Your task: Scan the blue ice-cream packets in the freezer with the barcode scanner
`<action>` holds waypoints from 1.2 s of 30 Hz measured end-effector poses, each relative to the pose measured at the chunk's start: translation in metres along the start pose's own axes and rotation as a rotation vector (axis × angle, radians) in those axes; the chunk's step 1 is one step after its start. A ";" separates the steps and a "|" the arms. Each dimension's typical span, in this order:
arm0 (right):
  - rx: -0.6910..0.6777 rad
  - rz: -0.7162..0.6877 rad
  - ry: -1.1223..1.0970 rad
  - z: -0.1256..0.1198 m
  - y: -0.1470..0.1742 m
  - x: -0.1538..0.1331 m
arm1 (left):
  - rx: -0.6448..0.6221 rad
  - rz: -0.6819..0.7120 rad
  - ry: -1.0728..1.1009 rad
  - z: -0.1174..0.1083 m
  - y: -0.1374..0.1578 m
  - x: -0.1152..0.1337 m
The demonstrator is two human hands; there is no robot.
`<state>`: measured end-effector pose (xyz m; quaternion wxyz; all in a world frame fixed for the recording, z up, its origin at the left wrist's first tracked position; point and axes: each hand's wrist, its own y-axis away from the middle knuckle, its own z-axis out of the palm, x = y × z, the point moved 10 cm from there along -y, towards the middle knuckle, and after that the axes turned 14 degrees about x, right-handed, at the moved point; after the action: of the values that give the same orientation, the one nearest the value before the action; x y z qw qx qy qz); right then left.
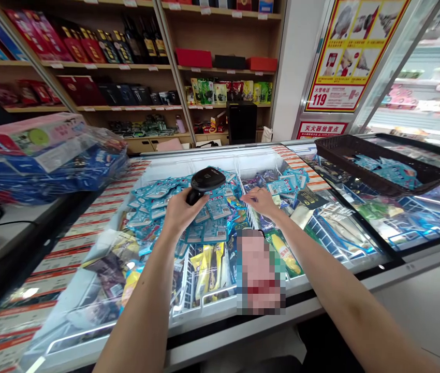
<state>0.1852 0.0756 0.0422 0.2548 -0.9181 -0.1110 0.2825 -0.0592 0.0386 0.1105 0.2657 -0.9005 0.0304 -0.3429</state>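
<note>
A black handheld barcode scanner (207,179) is gripped by its handle in my left hand (181,210), its head above a pile of blue packets (161,191). Under and around the scanner, packets show printed barcodes. To the right, my right hand (261,201) hovers by the edge of the pile, fingers curled together and pointing left; whether anything is between them is hidden. Beyond it lie a few more blue packets (288,181). A blurred pink phone-like object (261,267) rests on the glass near the front edge, between my forearms.
Beneath the glass, the chest freezer (301,305) holds wire baskets of wrapped ice creams (208,267). A dark woven tray (383,166) with blue packets sits at right. Plastic-wrapped boxes (49,160) are stacked at left. Stocked shelves (127,67) stand behind.
</note>
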 end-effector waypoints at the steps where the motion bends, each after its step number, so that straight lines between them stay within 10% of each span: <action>1: -0.038 0.012 -0.024 0.007 -0.001 -0.005 | 0.000 -0.004 -0.003 -0.001 0.000 -0.001; 22: -0.118 0.317 -0.378 0.035 -0.011 -0.023 | 0.081 -0.049 0.018 -0.014 -0.005 -0.019; 27: 0.004 0.490 -0.857 0.018 -0.001 0.002 | 0.036 -0.051 -0.001 -0.011 -0.004 -0.015; 36: 0.315 0.574 -1.044 -0.016 0.016 0.047 | -0.052 0.026 -0.076 0.001 0.000 -0.009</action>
<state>0.2337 0.0716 0.0232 0.2133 -0.6031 0.0733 0.7651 -0.0651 0.0413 0.1046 0.2476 -0.9190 0.0409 -0.3039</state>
